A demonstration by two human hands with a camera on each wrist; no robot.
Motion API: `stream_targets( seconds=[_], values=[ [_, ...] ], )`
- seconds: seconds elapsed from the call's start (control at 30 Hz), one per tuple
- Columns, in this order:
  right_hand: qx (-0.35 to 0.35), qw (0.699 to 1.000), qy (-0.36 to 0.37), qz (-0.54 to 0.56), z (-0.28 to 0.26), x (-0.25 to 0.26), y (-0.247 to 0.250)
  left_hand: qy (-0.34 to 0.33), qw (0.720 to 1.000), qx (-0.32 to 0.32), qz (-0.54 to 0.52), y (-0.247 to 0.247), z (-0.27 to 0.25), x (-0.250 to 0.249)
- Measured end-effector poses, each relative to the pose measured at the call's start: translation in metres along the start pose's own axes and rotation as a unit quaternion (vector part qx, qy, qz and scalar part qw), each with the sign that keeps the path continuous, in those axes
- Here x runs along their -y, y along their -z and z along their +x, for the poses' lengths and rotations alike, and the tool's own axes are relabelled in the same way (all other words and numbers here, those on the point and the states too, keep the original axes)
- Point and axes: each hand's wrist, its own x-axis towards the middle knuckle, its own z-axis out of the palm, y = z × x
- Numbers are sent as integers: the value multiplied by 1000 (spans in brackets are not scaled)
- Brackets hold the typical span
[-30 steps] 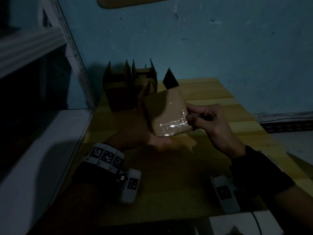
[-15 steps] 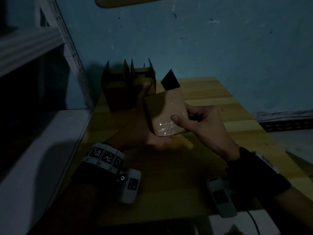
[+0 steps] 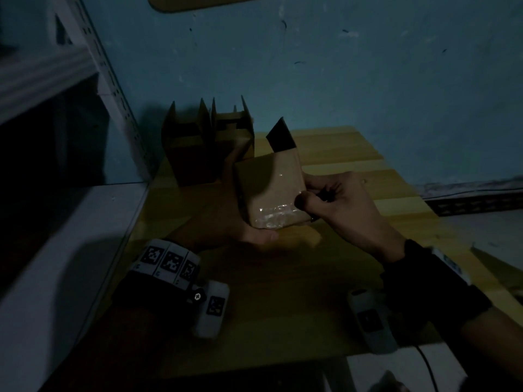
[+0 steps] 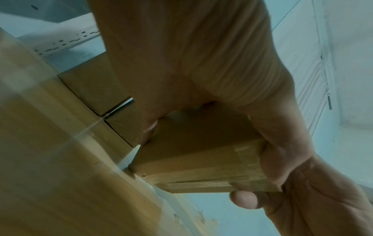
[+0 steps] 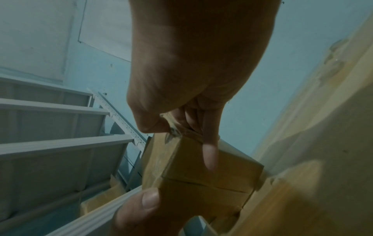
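A small brown cardboard box (image 3: 268, 185) is held above the wooden table (image 3: 283, 292), one dark flap standing up at its top. My left hand (image 3: 246, 232) grips it from below and behind, thumb on the near lower edge; in the left wrist view the box (image 4: 197, 156) sits between thumb and fingers. Shiny clear tape (image 3: 274, 215) crosses the box's lower face. My right hand (image 3: 307, 193) is at the box's right edge. In the right wrist view, thumb and fingers pinch a crumpled end of tape (image 5: 171, 127) at the corner of the box (image 5: 212, 172).
Two open cardboard boxes (image 3: 192, 148) (image 3: 235, 131) stand with flaps up at the table's back left corner, against the blue wall. A white metal shelf unit (image 3: 56, 222) runs along the left side. The scene is dim.
My right thumb slid left across the taped lower face half a second ago and is now back at the box's right edge. The left hand keeps the same hold.
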Motion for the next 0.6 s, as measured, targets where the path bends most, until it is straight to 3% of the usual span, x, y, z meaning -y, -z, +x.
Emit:
stream_targets(
  seconds=[0.13,0.6],
  values=[
    [-39,999,3,-1,-1,-2,-2,-11,1000,-8,10,-3,1,0],
    [-57,998,-10,12,-1,1,-6,6,998,17,63,-3,4,-7]
  ],
)
